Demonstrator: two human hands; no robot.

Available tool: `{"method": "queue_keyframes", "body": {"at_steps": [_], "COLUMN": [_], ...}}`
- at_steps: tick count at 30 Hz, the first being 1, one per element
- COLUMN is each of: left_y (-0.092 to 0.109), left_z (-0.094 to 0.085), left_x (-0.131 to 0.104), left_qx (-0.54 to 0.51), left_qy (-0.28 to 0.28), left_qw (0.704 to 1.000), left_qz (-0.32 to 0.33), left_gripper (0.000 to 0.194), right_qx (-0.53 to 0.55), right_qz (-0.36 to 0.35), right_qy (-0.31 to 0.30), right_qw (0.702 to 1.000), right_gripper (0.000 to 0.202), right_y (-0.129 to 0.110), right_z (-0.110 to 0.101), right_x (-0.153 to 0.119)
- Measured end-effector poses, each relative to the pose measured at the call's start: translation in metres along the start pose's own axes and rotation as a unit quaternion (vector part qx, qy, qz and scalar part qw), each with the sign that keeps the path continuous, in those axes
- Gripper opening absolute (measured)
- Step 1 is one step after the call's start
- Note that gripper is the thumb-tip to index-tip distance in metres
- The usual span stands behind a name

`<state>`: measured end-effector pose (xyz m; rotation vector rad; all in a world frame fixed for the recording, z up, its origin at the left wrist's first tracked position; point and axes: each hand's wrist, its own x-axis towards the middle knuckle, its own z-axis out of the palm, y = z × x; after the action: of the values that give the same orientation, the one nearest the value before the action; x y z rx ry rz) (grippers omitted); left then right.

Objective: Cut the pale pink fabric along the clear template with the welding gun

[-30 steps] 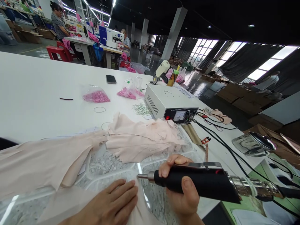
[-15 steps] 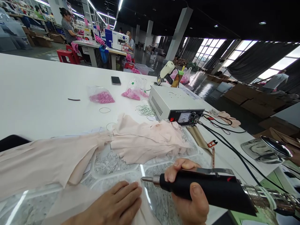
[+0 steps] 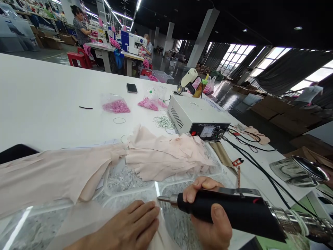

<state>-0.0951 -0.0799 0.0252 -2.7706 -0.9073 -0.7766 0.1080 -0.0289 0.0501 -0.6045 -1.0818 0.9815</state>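
Note:
My left hand (image 3: 130,225) lies flat, fingers outstretched, on a thin pale-pink fabric piece (image 3: 85,218) spread over a grey marble-patterned sheet (image 3: 125,180) with a clear covering. My right hand (image 3: 208,215) is wrapped around a black corded handpiece (image 3: 231,211). Its metal tip points left, just beside my left fingertips; whether it touches the fabric I cannot tell. Beyond my hands is a layered pile of pale-pink fabric strips (image 3: 166,152). More pale-pink fabric (image 3: 52,173) drapes across the left side.
A metal control box (image 3: 200,111) with a meter stands behind the pile, its cables (image 3: 255,163) running right. Around it are bags of pink rings (image 3: 117,105), green elastic bands (image 3: 163,122), a phone (image 3: 131,88) and a glass jar (image 3: 293,172). People sit at sewing machines (image 3: 132,43) beyond.
The view has shifted slightly, so the background sits a little further right. Both hands and the handpiece tip stay almost in place.

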Motion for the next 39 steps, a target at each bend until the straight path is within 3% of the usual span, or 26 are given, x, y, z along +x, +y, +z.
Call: {"method": "queue_keyframes", "body": {"at_steps": [39], "left_y": [-0.001], "left_z": [0.016], "left_x": [-0.011], "left_qx": [-0.01], "left_qy": [0.003], "left_qw": [1.0], "left_qz": [-0.025], "left_gripper": [0.022], "right_qx": [0.002], "right_qz": [0.002], "right_qy": [0.006], "right_qw": [1.0], "right_gripper": [0.02], "right_y": [0.0], "right_z": [-0.002], "right_x": [-0.001]}}
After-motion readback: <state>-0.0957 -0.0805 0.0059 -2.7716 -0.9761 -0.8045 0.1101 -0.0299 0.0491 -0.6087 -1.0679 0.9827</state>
